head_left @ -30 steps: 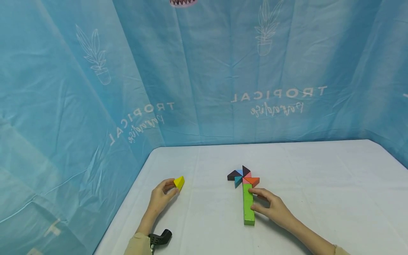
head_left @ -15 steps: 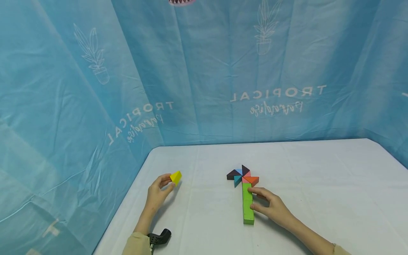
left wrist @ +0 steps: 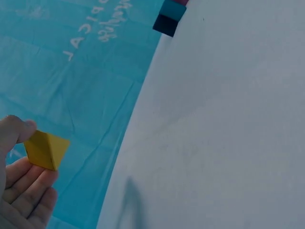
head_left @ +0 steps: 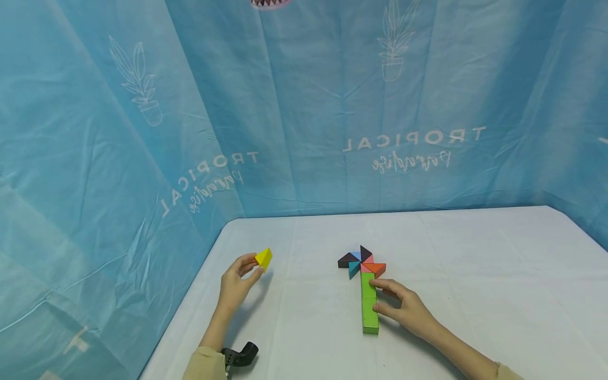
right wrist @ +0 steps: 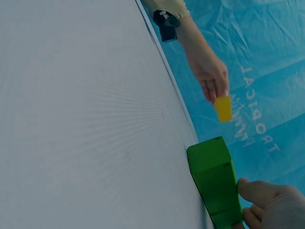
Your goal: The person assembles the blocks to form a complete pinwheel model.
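Observation:
My left hand (head_left: 236, 282) pinches a yellow triangular block (head_left: 264, 258) between thumb and fingers, raised off the white table, with its shadow below. The left wrist view shows the yellow block (left wrist: 46, 150) at the fingertips. My right hand (head_left: 408, 312) touches the right side of a green strip of blocks (head_left: 369, 311) with thumb and forefinger set apart. The thumb (right wrist: 257, 191) lies against the green block (right wrist: 217, 186) in the right wrist view. Beyond the strip's far end, small triangular blocks fan out like a pinwheel: black (head_left: 349, 260), teal (head_left: 354, 268), orange (head_left: 377, 269), blue and pink.
A white cloth covers the table (head_left: 475, 274). Blue printed curtains (head_left: 304, 105) hang behind it and at the sides. A black device (head_left: 241, 354) is strapped on the left wrist.
My left hand has lifted the yellow block off the table and turned it a little. The right hand and the green strip have stayed put.

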`<state>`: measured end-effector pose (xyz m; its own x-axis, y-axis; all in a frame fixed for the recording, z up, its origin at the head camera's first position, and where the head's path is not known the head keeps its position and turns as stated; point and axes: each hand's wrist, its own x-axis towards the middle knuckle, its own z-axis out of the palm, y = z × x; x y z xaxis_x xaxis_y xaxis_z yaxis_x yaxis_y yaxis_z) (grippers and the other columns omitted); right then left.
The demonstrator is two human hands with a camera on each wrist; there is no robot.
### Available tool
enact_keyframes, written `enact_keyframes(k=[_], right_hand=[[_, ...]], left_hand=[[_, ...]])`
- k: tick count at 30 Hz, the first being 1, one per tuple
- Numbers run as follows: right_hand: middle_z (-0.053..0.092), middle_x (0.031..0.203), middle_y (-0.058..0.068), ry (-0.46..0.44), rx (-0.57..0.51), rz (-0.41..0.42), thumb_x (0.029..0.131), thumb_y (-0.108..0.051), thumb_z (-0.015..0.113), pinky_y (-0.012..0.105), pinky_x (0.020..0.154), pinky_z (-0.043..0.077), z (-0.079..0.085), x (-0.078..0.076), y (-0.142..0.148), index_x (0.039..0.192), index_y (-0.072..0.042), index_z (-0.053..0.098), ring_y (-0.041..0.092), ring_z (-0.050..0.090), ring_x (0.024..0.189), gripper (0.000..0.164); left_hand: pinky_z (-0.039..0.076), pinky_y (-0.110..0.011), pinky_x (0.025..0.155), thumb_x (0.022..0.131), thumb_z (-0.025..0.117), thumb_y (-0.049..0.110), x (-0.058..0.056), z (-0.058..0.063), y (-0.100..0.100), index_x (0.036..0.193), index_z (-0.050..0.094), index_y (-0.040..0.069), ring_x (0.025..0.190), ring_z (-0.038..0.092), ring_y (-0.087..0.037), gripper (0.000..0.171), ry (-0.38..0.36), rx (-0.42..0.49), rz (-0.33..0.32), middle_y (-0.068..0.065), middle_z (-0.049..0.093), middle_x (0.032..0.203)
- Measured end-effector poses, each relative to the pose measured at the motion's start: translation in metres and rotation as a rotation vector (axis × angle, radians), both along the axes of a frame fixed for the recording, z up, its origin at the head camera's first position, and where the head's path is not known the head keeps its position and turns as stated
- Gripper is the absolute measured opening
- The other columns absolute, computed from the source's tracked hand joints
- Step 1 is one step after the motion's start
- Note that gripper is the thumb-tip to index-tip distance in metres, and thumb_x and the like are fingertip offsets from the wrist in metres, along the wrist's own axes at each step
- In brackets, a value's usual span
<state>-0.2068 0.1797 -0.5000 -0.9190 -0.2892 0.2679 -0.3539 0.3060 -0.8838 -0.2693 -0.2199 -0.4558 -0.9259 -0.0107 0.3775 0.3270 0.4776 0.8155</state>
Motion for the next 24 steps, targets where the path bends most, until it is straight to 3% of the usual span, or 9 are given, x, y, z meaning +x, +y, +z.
enact_keyframes(k=[3, 8, 10, 13, 15, 22, 24], right_hand=[[0.056, 0.128, -0.002, -0.002, 0.002, 0.001, 0.084, -0.027, 0.073, 0.033, 0.099, 0.042, 0.000, 0.000, 0.000, 0.130, -0.011, 0.055, 0.020, 0.050, 0.120, 0.052], [0.057, 0.127, -0.003, 0.003, 0.002, 0.004, 0.083, -0.027, 0.073, 0.033, 0.099, 0.042, -0.001, -0.001, 0.001, 0.130, -0.011, 0.055, 0.019, 0.050, 0.120, 0.052], [0.057, 0.127, -0.003, 0.006, 0.000, 0.003, 0.083, -0.027, 0.073, 0.033, 0.099, 0.042, -0.001, -0.001, 0.001, 0.129, -0.011, 0.055, 0.018, 0.050, 0.120, 0.052], [0.056, 0.127, -0.003, 0.012, 0.002, 0.004, 0.084, -0.027, 0.073, 0.033, 0.098, 0.042, -0.001, -0.001, 0.001, 0.130, -0.011, 0.055, 0.018, 0.050, 0.120, 0.051], [0.056, 0.127, -0.003, 0.013, 0.001, 0.005, 0.084, -0.027, 0.072, 0.033, 0.098, 0.042, -0.001, -0.001, 0.001, 0.130, -0.011, 0.055, 0.018, 0.050, 0.120, 0.051], [0.056, 0.128, -0.003, 0.011, 0.000, 0.003, 0.084, -0.027, 0.072, 0.034, 0.099, 0.042, -0.001, 0.000, 0.000, 0.130, -0.011, 0.055, 0.019, 0.050, 0.120, 0.051], [0.056, 0.128, -0.003, 0.011, 0.003, 0.001, 0.084, -0.027, 0.072, 0.033, 0.099, 0.042, -0.001, 0.000, 0.000, 0.130, -0.011, 0.055, 0.019, 0.050, 0.120, 0.051]], left_hand=[[0.046, -0.032, 0.093, 0.084, 0.073, 0.013, 0.004, 0.008, 0.007, 0.121, 0.058, 0.000, 0.105, 0.060, -0.026, 0.043, 0.007, 0.022, -0.017, -0.014, 0.063, 0.113], [0.045, -0.043, 0.094, 0.084, 0.071, 0.003, 0.021, 0.037, 0.027, 0.120, 0.056, -0.009, 0.105, 0.059, -0.035, 0.041, 0.039, 0.040, -0.059, -0.022, 0.062, 0.112], [0.046, -0.044, 0.092, 0.082, 0.071, 0.000, 0.027, 0.048, 0.036, 0.118, 0.056, -0.011, 0.102, 0.060, -0.037, 0.040, 0.055, 0.024, -0.063, -0.023, 0.062, 0.110], [0.047, -0.045, 0.091, 0.082, 0.071, -0.002, 0.031, 0.055, 0.047, 0.117, 0.056, -0.012, 0.100, 0.060, -0.038, 0.040, 0.063, -0.010, -0.066, -0.024, 0.062, 0.109], [0.047, -0.046, 0.091, 0.081, 0.071, -0.002, 0.032, 0.055, 0.052, 0.116, 0.056, -0.012, 0.100, 0.060, -0.038, 0.039, 0.068, -0.027, -0.074, -0.024, 0.062, 0.108], [0.048, -0.042, 0.091, 0.080, 0.075, 0.007, 0.014, 0.027, 0.064, 0.116, 0.060, -0.001, 0.098, 0.063, -0.031, 0.040, 0.083, -0.037, -0.101, -0.013, 0.064, 0.108], [0.049, -0.041, 0.091, 0.080, 0.076, 0.010, 0.012, 0.025, 0.070, 0.116, 0.061, 0.002, 0.098, 0.063, -0.029, 0.040, 0.083, -0.044, -0.112, -0.009, 0.064, 0.108]])
